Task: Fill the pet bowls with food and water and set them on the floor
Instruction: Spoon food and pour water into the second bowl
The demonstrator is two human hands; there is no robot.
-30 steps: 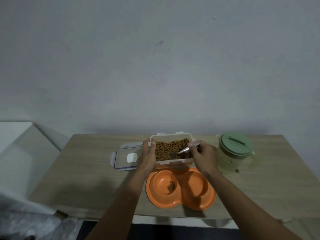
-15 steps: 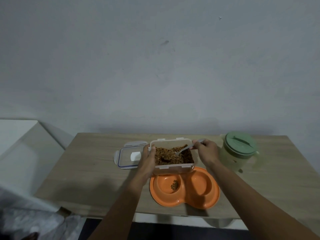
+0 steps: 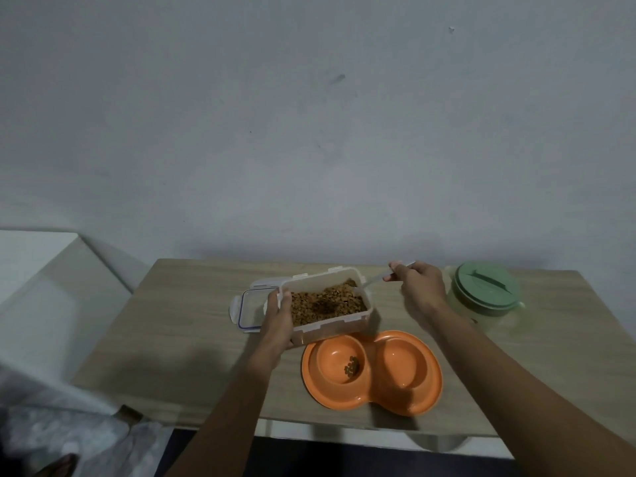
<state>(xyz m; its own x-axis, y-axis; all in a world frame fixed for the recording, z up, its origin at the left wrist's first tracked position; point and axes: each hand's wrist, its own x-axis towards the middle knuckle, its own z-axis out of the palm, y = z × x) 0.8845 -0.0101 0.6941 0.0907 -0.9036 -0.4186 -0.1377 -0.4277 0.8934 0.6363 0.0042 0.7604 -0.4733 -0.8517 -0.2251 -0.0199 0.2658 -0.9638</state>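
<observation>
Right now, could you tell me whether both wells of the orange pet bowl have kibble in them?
No, only the left well of the orange pet bowl holds a little kibble; the right well is bare.

I have one view only, from the camera worn on the head, so no second view overlaps it. It looks forward and down from above the near edge of the desk (image 3: pixel 192 342), tilted high enough that bare wall (image 3: pixel 309 132) fills the upper half. Both forearms enter from the bottom edge. The left grip (image 3: pixel 277 321) and right grip (image 3: pixel 418 287) sit mid-frame, at arm's length, with the desk's far edge just beyond them.
</observation>
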